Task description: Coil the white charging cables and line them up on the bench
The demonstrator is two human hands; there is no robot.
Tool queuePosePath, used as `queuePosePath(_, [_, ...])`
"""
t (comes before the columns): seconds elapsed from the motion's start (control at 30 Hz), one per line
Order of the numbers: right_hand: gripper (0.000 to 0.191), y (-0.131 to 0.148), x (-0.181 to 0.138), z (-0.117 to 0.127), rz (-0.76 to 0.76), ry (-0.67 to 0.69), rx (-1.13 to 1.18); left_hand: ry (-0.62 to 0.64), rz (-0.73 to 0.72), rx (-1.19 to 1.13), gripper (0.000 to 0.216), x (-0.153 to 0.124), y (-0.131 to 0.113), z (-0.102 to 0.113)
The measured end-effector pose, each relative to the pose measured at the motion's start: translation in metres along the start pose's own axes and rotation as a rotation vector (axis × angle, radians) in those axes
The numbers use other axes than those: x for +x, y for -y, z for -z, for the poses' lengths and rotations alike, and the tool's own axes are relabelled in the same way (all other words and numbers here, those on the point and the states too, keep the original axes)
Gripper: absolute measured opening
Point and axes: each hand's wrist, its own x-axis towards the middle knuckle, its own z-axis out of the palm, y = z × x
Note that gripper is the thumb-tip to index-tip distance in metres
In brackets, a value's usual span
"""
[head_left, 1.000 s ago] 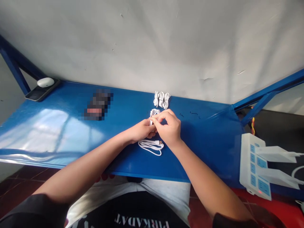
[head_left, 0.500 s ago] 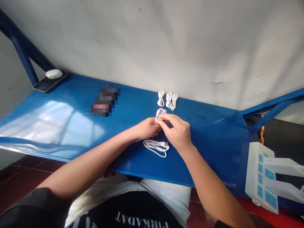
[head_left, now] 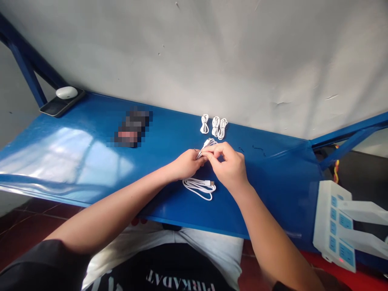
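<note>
My left hand (head_left: 187, 165) is closed around a folded white charging cable (head_left: 209, 142), whose looped end sticks up past my fingers. A thin black twist tie (head_left: 197, 150) crosses this cable near my left thumb. The thumb and forefinger of my right hand (head_left: 229, 165) are pinched together at the tie, touching the left fingertips; they partly hide it. Just below my hands, a loosely coiled white USB cable (head_left: 198, 188) lies on the blue table (head_left: 169, 206). Farther back lie a tied white cable bundle (head_left: 204, 124) and two more bundles (head_left: 219, 128) side by side.
Black twist ties (head_left: 258, 149) lie right of my hands. A pixelated dark object (head_left: 133, 128) is on the left. A black charging pad (head_left: 57, 107) with a white rounded case (head_left: 66, 93) sits at the far-left corner. A power strip (head_left: 335, 226) stands at the right edge.
My right hand has shifted slightly right, its fingers still pinched. The held cable has tilted to the right, and a black tie end now sticks out left of it.
</note>
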Motion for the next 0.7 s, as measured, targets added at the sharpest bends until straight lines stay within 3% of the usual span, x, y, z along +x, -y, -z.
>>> queuePosePath(0.17, [0.035, 0.003, -0.001, 0.004, -0.030, 0.045, -0.055, -0.048, 0.009, -0.032, 0.026, -0.001, 0.000, 0.000])
queuePosePath(0.4, [0.045, 0.012, 0.003, 0.011, -0.336, 0.080, -0.075, -0.042, -0.094, 0.087, 0.021, 0.000, -0.002, 0.000])
queuePosePath(0.57, [0.041, 0.010, 0.004, 0.013, -0.511, 0.093, 0.055, -0.106, -0.091, 0.124, 0.015, -0.002, -0.003, -0.004])
queuePosePath(0.7, [0.041, 0.010, 0.006, 0.013, -0.594, 0.023, 0.225, -0.062, -0.126, 0.036, 0.013, -0.010, -0.008, -0.004])
